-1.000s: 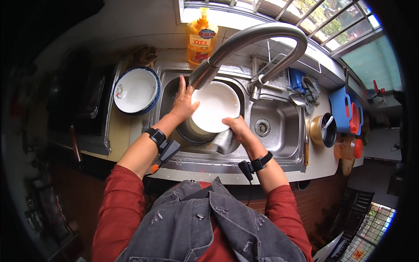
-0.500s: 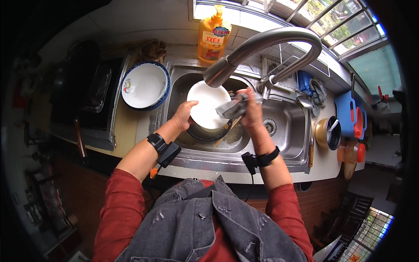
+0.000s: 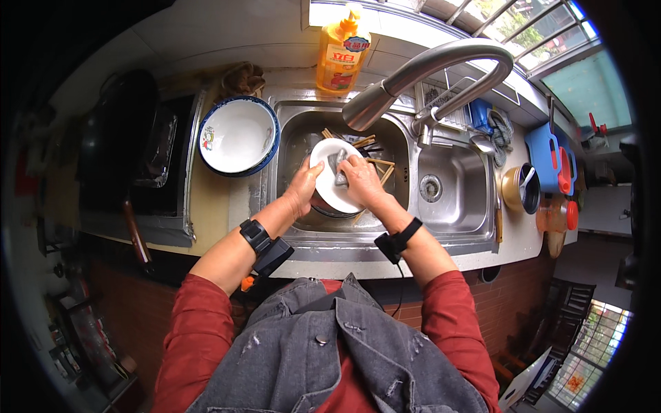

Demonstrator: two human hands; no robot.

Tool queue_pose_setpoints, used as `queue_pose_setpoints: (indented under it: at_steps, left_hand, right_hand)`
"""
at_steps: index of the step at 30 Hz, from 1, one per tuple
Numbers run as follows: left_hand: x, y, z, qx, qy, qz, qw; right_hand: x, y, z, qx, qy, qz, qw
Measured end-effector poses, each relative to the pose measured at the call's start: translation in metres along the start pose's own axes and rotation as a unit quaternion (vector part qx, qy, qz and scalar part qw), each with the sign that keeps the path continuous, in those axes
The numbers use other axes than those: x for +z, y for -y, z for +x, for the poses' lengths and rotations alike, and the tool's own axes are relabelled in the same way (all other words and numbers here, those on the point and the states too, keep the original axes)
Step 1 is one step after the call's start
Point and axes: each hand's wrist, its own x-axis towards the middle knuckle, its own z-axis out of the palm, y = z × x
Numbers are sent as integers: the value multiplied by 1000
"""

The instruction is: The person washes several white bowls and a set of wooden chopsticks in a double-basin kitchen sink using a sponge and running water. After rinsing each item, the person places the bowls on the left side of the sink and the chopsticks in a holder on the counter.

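Note:
Over the left sink basin [image 3: 292,134], my left hand [image 3: 303,186] grips a white bowl [image 3: 329,188] by its left rim, with the thumb over the edge. My right hand [image 3: 362,180] presses a grey dishcloth [image 3: 339,164] against the inside of the bowl. The bowl is tilted, its hollow side facing up toward me. Beneath and behind it, several chopsticks [image 3: 383,169] and a dark round vessel lie in the basin, partly hidden by the bowl and my hands.
The faucet [image 3: 368,107] arches over the basin. An orange soap bottle [image 3: 343,58] stands behind the sink. Stacked blue-rimmed enamel basins [image 3: 237,134] sit on the left counter, beside the stove. To the right are the second sink basin [image 3: 458,186], a ladle [image 3: 482,144] and a gold pot [image 3: 511,189].
My right hand and the cloth have moved left, from beside the bowl's right edge into the bowl. The bowl has turned and tilted more, and the chopsticks behind it show better.

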Motion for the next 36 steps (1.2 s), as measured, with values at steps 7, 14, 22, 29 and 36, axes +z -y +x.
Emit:
queue_pose_setpoints:
  at_steps: [7,14,22,29,36]
  left_hand:
    - [-44,-71,-10,50,-68,-69,994]
    - [-73,-118,-39,99,-177,-155,967]
    - [-82,-92,-36,94,-247,-251,931]
    - [-50,-66,-61,12,-105,-233,967]
    - [-37,22,-1,-154,-148,-149,965]
  right_hand:
    - [7,-49,-43,182,29,-32,982]
    - [65,-55,-40,-21,237,-143,961]
    - [107,-64,-17,-9,433,-202,878]
    - [131,-77,-21,-72,450,-190,870]
    - [100,-70,6,-90,435,-82,892]
